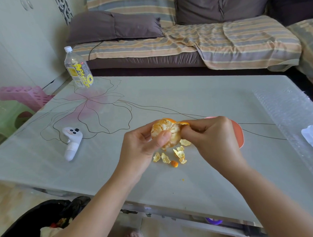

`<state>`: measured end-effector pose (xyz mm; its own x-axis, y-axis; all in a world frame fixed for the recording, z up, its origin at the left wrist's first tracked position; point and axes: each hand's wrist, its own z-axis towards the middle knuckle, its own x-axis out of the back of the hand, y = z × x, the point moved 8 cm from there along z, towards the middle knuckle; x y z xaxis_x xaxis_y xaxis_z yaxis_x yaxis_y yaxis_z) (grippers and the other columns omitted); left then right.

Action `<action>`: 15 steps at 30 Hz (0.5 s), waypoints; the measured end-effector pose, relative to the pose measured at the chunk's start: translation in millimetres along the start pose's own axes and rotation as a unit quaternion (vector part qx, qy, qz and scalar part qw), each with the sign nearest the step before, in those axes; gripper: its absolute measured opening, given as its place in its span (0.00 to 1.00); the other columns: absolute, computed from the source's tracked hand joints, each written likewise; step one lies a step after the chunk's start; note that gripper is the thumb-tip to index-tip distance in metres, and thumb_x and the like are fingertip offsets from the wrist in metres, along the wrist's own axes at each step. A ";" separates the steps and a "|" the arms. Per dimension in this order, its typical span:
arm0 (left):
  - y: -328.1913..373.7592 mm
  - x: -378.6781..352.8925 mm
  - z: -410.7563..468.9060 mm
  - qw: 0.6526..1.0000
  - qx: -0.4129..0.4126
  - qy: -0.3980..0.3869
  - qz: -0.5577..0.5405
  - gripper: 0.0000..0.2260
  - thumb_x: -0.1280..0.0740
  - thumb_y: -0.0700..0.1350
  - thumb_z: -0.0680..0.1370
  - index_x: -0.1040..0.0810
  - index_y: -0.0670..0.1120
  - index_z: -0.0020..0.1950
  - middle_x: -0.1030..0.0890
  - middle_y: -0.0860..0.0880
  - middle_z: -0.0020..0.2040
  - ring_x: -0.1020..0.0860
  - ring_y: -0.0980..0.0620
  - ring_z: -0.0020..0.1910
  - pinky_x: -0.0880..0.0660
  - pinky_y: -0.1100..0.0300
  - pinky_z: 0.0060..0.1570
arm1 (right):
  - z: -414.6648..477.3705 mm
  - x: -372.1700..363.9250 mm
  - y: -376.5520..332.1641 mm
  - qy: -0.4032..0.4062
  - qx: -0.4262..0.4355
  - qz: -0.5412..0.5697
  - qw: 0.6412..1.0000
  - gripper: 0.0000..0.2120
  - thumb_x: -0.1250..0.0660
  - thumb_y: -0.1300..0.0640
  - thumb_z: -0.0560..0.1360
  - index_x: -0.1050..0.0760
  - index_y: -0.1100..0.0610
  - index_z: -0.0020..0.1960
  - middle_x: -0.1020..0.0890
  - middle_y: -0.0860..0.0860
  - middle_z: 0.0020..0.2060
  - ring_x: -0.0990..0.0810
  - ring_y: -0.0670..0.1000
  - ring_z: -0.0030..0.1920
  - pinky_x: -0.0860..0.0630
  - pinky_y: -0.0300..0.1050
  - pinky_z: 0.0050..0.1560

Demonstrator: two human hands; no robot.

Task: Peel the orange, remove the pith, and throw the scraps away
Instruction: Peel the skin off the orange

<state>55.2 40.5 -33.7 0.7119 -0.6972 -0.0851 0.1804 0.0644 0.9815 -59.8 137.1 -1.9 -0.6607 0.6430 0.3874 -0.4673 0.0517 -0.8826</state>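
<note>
Above the table (185, 182), left hand (142, 146) grips orange (165, 132); right hand (214, 137) pinches its peel (183, 123).

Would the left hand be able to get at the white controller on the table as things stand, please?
Probably not right away: the left hand is holding the orange. The table between it and the controller is bare, so once the orange is freed the way looks open.

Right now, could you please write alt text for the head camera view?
Two hands peel an orange above a table: the left hand holds it, the right hand pulls peel. Peel scraps lie beneath.
</note>
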 end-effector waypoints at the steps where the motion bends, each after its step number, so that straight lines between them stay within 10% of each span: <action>1: -1.0 -0.9 0.3 1.000 0.005 -0.004 -0.011 0.11 0.24 0.51 0.62 0.15 0.48 0.40 0.15 0.50 0.38 0.18 0.56 0.40 0.25 0.68 0.40 | 1.0 1.3 2.2 0.001 -0.013 0.013 1.000 0.11 0.34 0.63 0.70 0.21 0.65 0.31 0.34 0.59 0.22 0.43 0.46 0.25 0.46 0.35 0.23; 5: -7.8 -5.5 2.6 0.996 0.038 -0.039 -0.076 0.25 0.22 0.63 0.56 0.15 0.45 0.41 0.16 0.47 0.40 0.18 0.51 0.43 0.22 0.63 0.39 | 5.4 2.3 12.4 -0.001 -0.079 0.125 0.989 0.12 0.35 0.63 0.71 0.18 0.60 0.31 0.19 0.50 0.25 0.22 0.44 0.28 0.27 0.32 0.33; 11: -8.0 -16.2 2.0 0.977 0.072 -0.093 -0.175 0.26 0.23 0.65 0.56 0.14 0.48 0.44 0.15 0.49 0.44 0.17 0.53 0.47 0.19 0.56 0.43 | 7.5 -18.6 37.4 -0.050 -0.191 0.307 0.931 0.11 0.38 0.63 0.75 0.19 0.60 0.38 0.17 0.53 0.31 0.19 0.48 0.33 0.23 0.36 0.35; 15: -18.2 -8.1 7.9 0.971 0.106 -0.056 -0.208 0.25 0.22 0.65 0.53 0.15 0.52 0.43 0.16 0.51 0.46 0.19 0.51 0.52 0.27 0.46 0.59 | 12.6 -23.0 57.6 -0.076 -0.185 0.036 0.979 0.13 0.37 0.56 0.77 0.20 0.58 0.37 0.18 0.52 0.30 0.23 0.48 0.31 0.25 0.39 0.37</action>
<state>40.7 39.4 -49.6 0.5262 -0.7055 -0.4747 0.2840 -0.3803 0.8802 -79.0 115.6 -58.3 -0.7766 0.5356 0.3316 -0.1904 0.3023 -0.9340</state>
